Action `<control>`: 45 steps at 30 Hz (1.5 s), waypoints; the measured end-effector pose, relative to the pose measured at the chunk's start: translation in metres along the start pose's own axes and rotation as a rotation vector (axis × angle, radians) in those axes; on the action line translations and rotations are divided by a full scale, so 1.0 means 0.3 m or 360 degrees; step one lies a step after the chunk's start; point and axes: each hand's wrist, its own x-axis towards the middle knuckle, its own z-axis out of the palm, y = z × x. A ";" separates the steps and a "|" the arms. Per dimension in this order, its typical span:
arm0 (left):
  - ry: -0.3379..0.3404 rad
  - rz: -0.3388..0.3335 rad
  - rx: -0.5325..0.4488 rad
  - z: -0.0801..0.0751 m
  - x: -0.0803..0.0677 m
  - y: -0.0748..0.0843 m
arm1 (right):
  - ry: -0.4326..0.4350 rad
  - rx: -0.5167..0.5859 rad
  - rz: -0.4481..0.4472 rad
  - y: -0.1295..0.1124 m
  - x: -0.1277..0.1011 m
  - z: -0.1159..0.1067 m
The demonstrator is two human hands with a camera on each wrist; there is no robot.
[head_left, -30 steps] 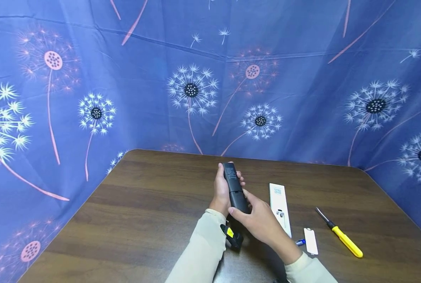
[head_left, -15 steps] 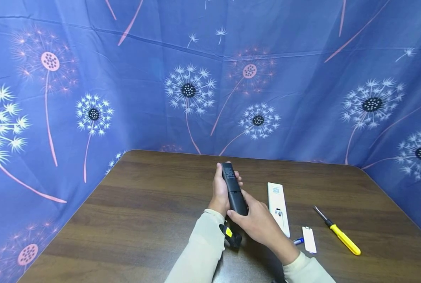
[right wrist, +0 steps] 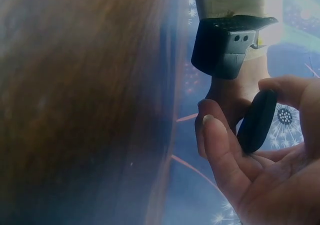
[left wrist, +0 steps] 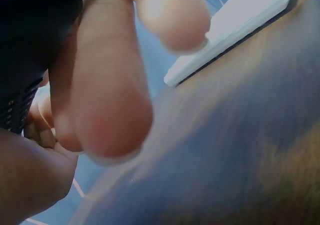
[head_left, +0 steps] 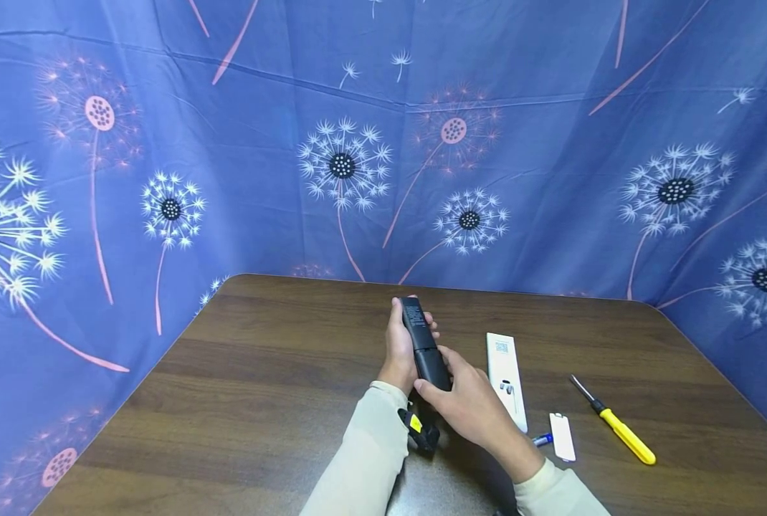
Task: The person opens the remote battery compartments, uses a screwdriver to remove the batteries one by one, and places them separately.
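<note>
The left hand (head_left: 399, 347) is wrapped round the far half of the black remote (head_left: 424, 345), fingers curled across its back and thumb along the near side, holding it up off the surface (head_left: 261, 401) at a slant with its far end raised. In the left wrist view only blurred fingertips (left wrist: 110, 105) and a dark corner of the remote (left wrist: 25, 50) show. A small dark camera unit (head_left: 420, 428) sits strapped at that wrist.

The right hand (head_left: 470, 405) grips the near end of the remote, thumb pressing on the upper face and fingers curled beneath. The right wrist view shows that end (right wrist: 256, 121) pinched between thumb and fingers (right wrist: 220, 150).

The remote looks like a stiff, light plastic bar, smooth and probably a little slippery, so a wrap round its narrow sides seems the surest hold; a thumb on the flat face steadies it. It should take firm pressure without bending, though a thin sliding panel on it would be the weak part.

Just right of the hands a white remote (head_left: 506, 380) lies flat, lengthways away from the person. Near the right wrist lie a small white cover (head_left: 562, 437) and, touching or just beside its left edge, a blue battery (head_left: 541, 439), mostly hidden. Further right, well apart from both hands, lies a screwdriver (head_left: 616, 423) with a yellow handle, tip pointing away. A blue cloth (head_left: 358, 165) printed with dandelions hangs behind and to both sides.
</note>
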 end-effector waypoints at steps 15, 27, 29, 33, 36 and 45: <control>0.0024 -0.0054 0.0020 0.004 0.001 0.002 | -0.0008 0.0139 0.0050 -0.030 -0.002 -0.011; -0.0016 -0.0232 0.0197 0.008 -0.023 0.000 | -0.0011 0.0283 0.0077 -0.020 0.000 -0.015; -0.0006 -0.0221 0.0203 0.006 -0.023 0.000 | -0.0028 0.0312 0.0089 -0.019 -0.002 -0.016; -0.0008 -0.0208 0.0157 0.002 -0.019 0.001 | -0.0028 0.0303 0.0094 -0.019 -0.009 -0.018; -0.0011 -0.0188 0.0121 0.000 -0.014 0.001 | -0.0015 0.0246 0.0107 -0.017 -0.017 -0.023; 0.0027 -0.0106 0.0130 -0.009 -0.008 -0.010 | -0.0050 0.0048 0.0169 0.004 -0.044 -0.052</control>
